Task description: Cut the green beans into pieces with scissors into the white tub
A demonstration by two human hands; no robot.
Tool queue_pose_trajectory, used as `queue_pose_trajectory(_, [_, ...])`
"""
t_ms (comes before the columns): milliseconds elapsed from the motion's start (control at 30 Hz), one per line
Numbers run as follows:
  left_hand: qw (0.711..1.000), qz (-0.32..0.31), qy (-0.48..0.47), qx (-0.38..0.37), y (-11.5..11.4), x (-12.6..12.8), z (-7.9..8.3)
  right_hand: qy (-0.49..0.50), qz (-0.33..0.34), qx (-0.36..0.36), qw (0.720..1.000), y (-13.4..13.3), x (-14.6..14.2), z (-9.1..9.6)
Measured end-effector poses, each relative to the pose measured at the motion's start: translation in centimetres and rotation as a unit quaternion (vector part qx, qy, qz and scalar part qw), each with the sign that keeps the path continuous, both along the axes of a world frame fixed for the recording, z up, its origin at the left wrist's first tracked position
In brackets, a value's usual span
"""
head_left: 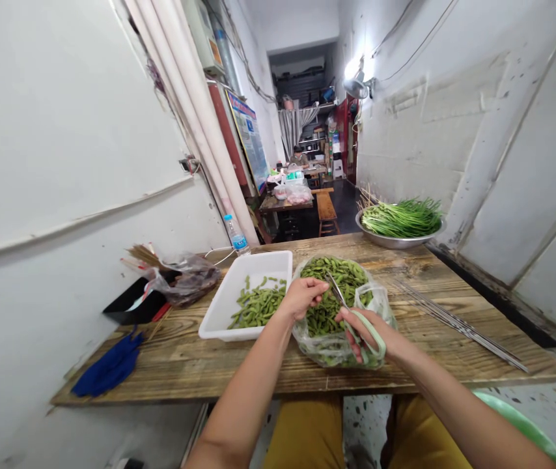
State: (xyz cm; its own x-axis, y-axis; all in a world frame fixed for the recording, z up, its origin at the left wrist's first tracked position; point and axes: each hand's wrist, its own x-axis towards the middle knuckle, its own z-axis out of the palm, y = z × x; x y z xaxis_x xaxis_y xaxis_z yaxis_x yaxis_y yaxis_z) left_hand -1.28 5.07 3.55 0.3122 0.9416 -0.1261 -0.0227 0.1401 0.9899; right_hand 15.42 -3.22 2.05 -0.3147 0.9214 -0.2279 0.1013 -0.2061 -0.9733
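My right hand (363, 331) grips a pair of scissors (339, 293) with pale green handles, its blades pointing up and left. The blade tips are beside the fingertips of my left hand (307, 296), which is closed in a pinch; whatever it holds is too small to make out. Beneath both hands, a clear plastic bag (378, 299) stands open, full of green edamame pods (324, 319). To its left, a white plastic tray (224, 293) holds a looser layer of edamame pods (258, 305). My left forearm crosses the tray's near right corner.
Metal skewers (463, 326) lie at the right of the wooden table (190, 361). Behind them is a metal bowl (398, 242) of long green stalks. A blue cloth (109, 365), black box (129, 299) and water bottle (236, 236) are leftward. A person (298, 156) sits far back.
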Motion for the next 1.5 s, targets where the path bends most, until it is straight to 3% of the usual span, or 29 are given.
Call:
queue_pose_trajectory(233, [1.0,0.003,-0.006,-0.008,-0.1,0.0,0.0,0.007,-0.011,-0.002,1.0,-0.2,0.0,0.1])
queue_pose_trajectory(433, [0.996,-0.017,-0.048,-0.072,-0.3,-0.2,0.0,-0.037,-0.037,0.014,0.999,0.0,-0.1,-0.1])
queue_pose_trajectory(633, [0.981,0.091,-0.164,-0.047,-0.4,0.3,-0.7,0.044,0.004,-0.037,0.998,0.0,-0.1,-1.2])
queue_pose_trajectory(767, [0.974,0.135,-0.182,-0.023,-0.6,0.7,-1.4,0.083,0.001,-0.034,0.996,0.0,-0.2,-1.3])
queue_pose_trajectory(1200, [0.974,0.121,-0.186,-0.037,-1.3,1.3,-2.0,0.03,-0.02,-0.036,0.999,0.2,-0.7,0.3])
queue_pose_trajectory(1500, [0.976,0.135,-0.17,-0.038,-0.9,0.9,-2.2,0.026,-0.018,-0.044,0.999,0.7,-0.7,0.0])
